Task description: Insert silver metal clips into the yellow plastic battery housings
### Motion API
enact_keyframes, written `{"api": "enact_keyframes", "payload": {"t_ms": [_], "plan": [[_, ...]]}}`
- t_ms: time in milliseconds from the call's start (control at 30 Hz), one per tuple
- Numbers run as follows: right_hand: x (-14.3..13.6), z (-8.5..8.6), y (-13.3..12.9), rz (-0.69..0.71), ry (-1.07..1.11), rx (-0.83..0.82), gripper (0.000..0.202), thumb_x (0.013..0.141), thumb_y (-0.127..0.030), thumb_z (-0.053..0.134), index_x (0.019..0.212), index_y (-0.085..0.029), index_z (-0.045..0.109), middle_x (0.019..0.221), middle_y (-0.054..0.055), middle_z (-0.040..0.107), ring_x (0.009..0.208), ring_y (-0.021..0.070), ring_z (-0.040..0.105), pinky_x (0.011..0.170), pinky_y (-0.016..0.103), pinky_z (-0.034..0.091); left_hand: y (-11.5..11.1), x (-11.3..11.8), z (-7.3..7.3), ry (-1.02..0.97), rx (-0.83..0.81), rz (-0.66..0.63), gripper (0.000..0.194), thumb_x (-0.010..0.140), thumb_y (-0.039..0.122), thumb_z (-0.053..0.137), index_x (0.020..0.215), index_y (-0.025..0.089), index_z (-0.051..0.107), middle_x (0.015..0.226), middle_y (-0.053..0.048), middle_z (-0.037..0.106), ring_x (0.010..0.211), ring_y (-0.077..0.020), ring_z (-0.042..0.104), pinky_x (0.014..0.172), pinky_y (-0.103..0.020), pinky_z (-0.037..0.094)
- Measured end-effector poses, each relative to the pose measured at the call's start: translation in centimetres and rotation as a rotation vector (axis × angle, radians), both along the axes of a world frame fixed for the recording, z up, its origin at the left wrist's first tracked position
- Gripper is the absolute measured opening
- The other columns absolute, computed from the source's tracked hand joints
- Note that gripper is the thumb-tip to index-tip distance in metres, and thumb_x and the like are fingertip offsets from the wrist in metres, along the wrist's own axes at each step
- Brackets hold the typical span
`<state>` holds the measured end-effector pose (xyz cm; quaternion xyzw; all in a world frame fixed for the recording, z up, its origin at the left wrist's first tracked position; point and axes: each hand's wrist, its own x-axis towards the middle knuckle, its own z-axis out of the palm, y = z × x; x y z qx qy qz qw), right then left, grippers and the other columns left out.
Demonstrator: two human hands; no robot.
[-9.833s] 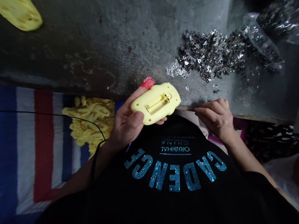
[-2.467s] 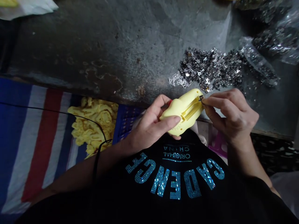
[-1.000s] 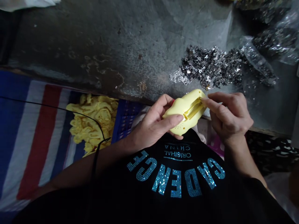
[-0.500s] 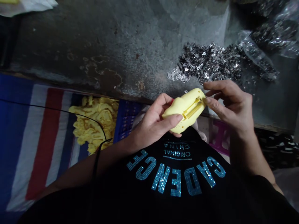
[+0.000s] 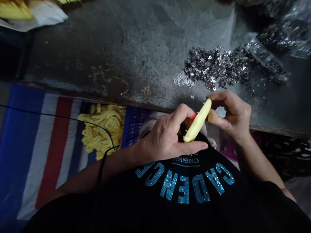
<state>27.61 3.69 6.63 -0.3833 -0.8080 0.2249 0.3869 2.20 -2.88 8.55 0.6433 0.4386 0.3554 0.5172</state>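
Tilted almost edge-on, a pale yellow plastic shell [image 5: 198, 122] sits between the fingers and thumb of my left hand [image 5: 167, 132]. A red band [image 5: 193, 116] shows on a left finger beside it. My right hand [image 5: 230, 113] is bent around the shell's upper end, index fingertip against the tip and thumb close to the flat side. Whether a small metal piece is in those right fingers cannot be made out. One loose metal clip [image 5: 192, 96] lies on the bench just above the shell, near a heap of small metal clips [image 5: 216, 68].
The worn grey metal bench [image 5: 145, 42] spans the top. Plastic bags [image 5: 269, 58] with metal pieces lie right. Yellow plastic parts [image 5: 103, 129] fill the lower left beside a blue basket [image 5: 134, 124] and striped cloth [image 5: 53, 145]. A black cable [image 5: 103, 161] crosses my left arm.
The shell has turned from showing its slotted inner side to nearly edge-on. My left hand rolled with it, and my right fingers moved slightly left and down around its upper end.
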Motion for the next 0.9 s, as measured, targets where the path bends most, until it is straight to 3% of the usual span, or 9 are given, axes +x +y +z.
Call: {"api": "enact_keyframes", "payload": {"t_ms": [133,200,300,500,700,800,900], "plan": [[0.2,-1.9,-1.7,-0.147,0.090,0.188,0.025,0.104,-0.037,0.079,0.128,-0.034,0.075,0.099,0.003,0.082,0.081,0.0268,0.077,0.072,0.046,0.065,1.4,-0.1,0.2,0.113,0.020,-0.133,0.118,0.069,0.066,0.106,0.166,0.028,0.050,0.143,-0.013,0.072,0.122,-0.0357,0.077,0.106,-0.049,0.066],[0.2,-2.6,-2.3,-0.187,0.110,0.247,0.029,0.107,-0.039,0.074,0.135,-0.039,0.073,0.103,0.005,0.084,0.087,0.0318,0.080,0.074,0.052,0.067,1.8,0.2,0.2,0.165,0.057,-0.236,0.127,0.066,0.071,0.105,0.172,0.029,0.048,0.150,-0.015,0.068,0.127,-0.0396,0.076,0.111,-0.054,0.066],[0.4,-3.3,-2.5,-0.200,0.126,0.304,0.033,0.108,-0.045,0.070,0.141,-0.042,0.070,0.105,0.006,0.085,0.090,0.0349,0.083,0.074,0.056,0.070,2.0,0.6,0.0,0.172,0.170,-0.305,0.120,0.068,0.069,0.104,0.169,0.026,0.056,0.155,-0.016,0.065,0.128,-0.0399,0.078,0.112,-0.053,0.068],[1.3,-3.7,-2.5,-0.167,0.151,0.337,0.039,0.106,-0.047,0.074,0.144,-0.039,0.070,0.106,0.007,0.086,0.088,0.0351,0.085,0.071,0.054,0.070,1.5,0.7,-1.4,0.034,0.420,-0.233,0.107,0.075,0.061,0.104,0.161,0.015,0.062,0.150,-0.020,0.072,0.128,-0.0372,0.080,0.111,-0.047,0.071],[1.4,-4.2,-1.9,-0.100,0.244,0.426,0.050,0.102,-0.045,0.081,0.150,-0.035,0.071,0.109,0.006,0.086,0.088,0.0303,0.085,0.068,0.047,0.073,1.3,0.6,-1.5,0.097,0.495,-0.204,0.098,0.076,0.063,0.103,0.154,0.021,0.061,0.145,-0.018,0.077,0.131,-0.0375,0.080,0.115,-0.050,0.069],[0.9,-5.0,-1.0,-0.118,0.287,0.519,0.049,0.104,-0.055,0.077,0.148,-0.035,0.070,0.104,0.005,0.081,0.084,0.0286,0.083,0.066,0.047,0.075,1.1,0.5,-1.5,0.147,0.516,-0.161,0.095,0.074,0.069,0.103,0.145,0.024,0.060,0.141,-0.016,0.079,0.126,-0.0373,0.080,0.102,-0.051,0.071],[0.2,-5.6,-0.6,-0.152,0.294,0.565,0.047,0.106,-0.066,0.070,0.142,-0.036,0.067,0.100,0.004,0.075,0.082,0.0278,0.081,0.067,0.049,0.076,1.0,0.3,-1.8,0.209,0.637,-0.130,0.088,0.078,0.071,0.100,0.142,0.027,0.058,0.145,-0.016,0.079,0.125,-0.0371,0.080,0.097,-0.050,0.071]]}}
